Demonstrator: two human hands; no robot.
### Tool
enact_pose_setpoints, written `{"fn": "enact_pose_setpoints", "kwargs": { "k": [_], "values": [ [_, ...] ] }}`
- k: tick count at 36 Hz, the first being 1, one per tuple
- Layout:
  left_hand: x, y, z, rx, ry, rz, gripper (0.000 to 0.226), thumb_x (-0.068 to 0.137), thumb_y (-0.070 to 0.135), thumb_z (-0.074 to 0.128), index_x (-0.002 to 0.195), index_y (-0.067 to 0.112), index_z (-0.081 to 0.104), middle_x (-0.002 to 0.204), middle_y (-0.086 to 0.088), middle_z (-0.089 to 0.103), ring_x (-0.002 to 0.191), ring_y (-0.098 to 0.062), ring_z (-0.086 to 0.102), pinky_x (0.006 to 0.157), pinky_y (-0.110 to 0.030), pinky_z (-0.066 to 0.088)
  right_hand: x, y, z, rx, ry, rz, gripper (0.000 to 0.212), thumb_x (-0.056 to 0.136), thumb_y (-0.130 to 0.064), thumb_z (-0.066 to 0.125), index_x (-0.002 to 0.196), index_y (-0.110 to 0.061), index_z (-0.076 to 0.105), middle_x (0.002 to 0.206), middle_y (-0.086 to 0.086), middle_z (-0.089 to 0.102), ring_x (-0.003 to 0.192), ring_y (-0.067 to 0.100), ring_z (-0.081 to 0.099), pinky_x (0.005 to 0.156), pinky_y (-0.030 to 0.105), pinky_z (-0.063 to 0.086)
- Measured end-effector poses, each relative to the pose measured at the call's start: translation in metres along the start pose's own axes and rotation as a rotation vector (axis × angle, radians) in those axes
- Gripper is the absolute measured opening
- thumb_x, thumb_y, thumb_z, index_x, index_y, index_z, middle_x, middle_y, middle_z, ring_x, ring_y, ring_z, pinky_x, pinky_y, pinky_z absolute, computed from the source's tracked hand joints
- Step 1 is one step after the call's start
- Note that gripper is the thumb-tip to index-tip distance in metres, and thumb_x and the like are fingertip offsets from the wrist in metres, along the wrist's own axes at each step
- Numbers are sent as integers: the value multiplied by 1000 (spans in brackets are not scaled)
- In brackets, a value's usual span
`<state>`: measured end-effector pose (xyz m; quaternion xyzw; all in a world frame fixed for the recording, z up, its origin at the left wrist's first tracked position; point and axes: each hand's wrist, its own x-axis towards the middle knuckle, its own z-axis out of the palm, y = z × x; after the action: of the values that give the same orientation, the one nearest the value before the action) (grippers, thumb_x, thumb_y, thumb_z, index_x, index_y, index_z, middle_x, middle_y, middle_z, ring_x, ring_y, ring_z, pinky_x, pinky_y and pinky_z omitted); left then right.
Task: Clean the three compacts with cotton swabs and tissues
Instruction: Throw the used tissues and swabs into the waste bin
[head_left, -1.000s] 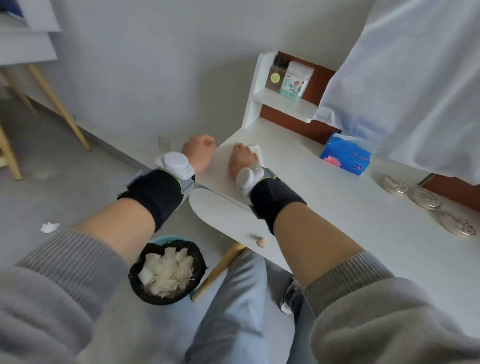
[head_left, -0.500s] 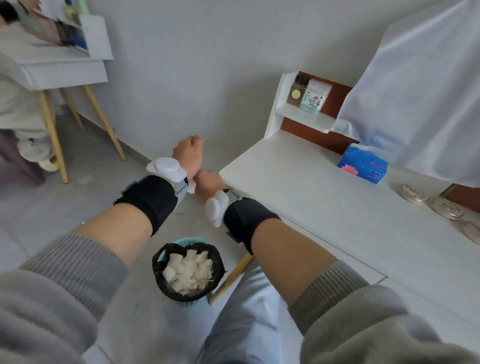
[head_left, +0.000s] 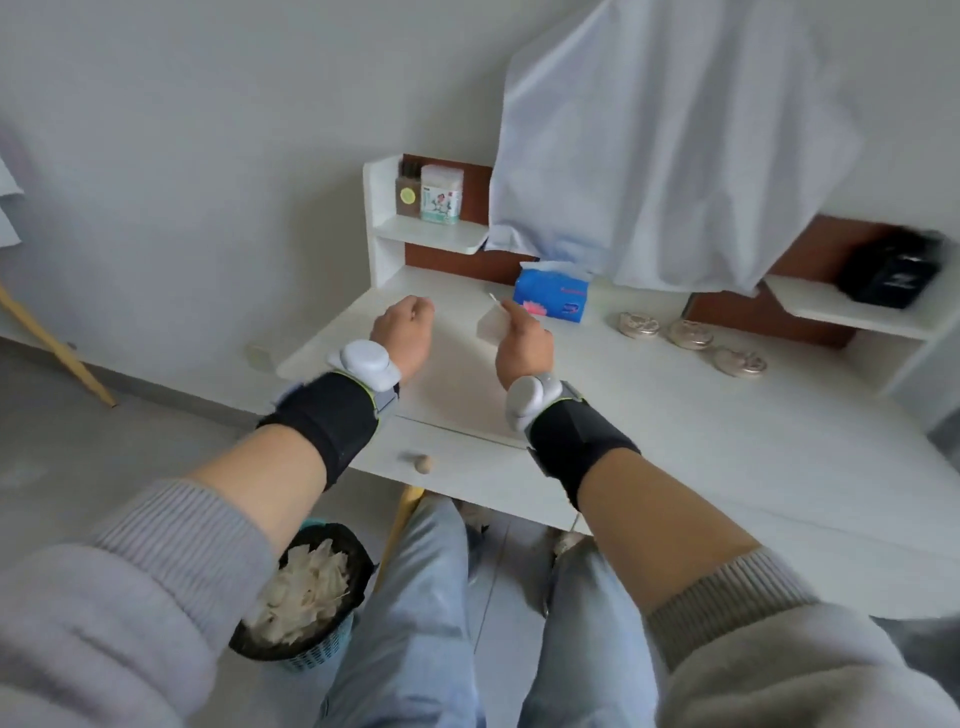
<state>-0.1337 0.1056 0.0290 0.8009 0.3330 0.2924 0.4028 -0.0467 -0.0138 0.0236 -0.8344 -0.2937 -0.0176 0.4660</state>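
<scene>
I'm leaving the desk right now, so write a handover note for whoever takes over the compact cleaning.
Left hand: curled in a fist above the desk, nothing visible in it.
Right hand: pinches a folded tissue; a thin white tip, likely a cotton swab, pokes up beside it.
Compacts: all three lie closed in a row on the desk, right of the blue tissue pack, untouched by either hand.
Bin on the floor holds many used tissues.
Done: cannot tell which compacts are clean.
Left: pick up a compact, open it, wipe it.
</scene>
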Motion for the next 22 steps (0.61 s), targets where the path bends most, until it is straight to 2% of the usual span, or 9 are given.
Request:
{"fn": "enact_pose_setpoints", "kwargs": {
  "k": [4,6,9,13,16,19,22],
  "values": [
    [-16,36,55,30,-90,86,34,100,26,37,118,11,61,123,-13,61,112,-34,52,90,-33,39,8,58,-74,4,192,182,56,89,1,33,139,-20,47,126,15,59,115,33,54,92,27,38],
    [-20,47,75,46,-132,116,35,100,27,36,120,10,60,123,-14,61,113,-34,52,92,-33,40,8,79,-104,-44,239,247,53,90,1,34,137,-19,48,126,13,59,116,32,53,89,25,36],
    [-23,57,93,101,-203,146,37,101,28,35,123,9,58,124,-16,60,113,-36,52,91,-35,40,10,100,-140,-98,314,321,57,87,2,32,137,-21,48,130,13,57,118,33,52,94,31,38],
    [-34,77,128,148,-314,212,34,100,24,39,126,11,58,132,-10,57,120,-33,50,96,-32,38,5,135,-191,-186,383,410,59,86,3,32,136,-21,49,131,12,58,117,33,52,91,33,42],
    [-39,84,146,148,-343,251,32,99,19,40,125,11,58,131,-9,59,119,-33,51,95,-32,39,-3,158,-214,-312,291,463,56,85,4,38,135,-19,49,127,14,58,114,34,53,87,34,43],
    [-42,86,154,137,-351,254,33,100,18,40,126,10,57,131,-9,59,119,-32,51,95,-31,39,-15,181,-220,-487,75,515,40,92,-3,40,129,-8,53,131,15,55,121,33,49,95,33,38],
    [-44,84,155,124,-347,256,33,100,18,38,126,8,56,131,-9,58,119,-31,51,95,-30,39,-19,190,-212,-594,-1,459,36,95,-5,35,128,-2,49,133,17,50,125,31,42,102,33,32]
  ]
}}
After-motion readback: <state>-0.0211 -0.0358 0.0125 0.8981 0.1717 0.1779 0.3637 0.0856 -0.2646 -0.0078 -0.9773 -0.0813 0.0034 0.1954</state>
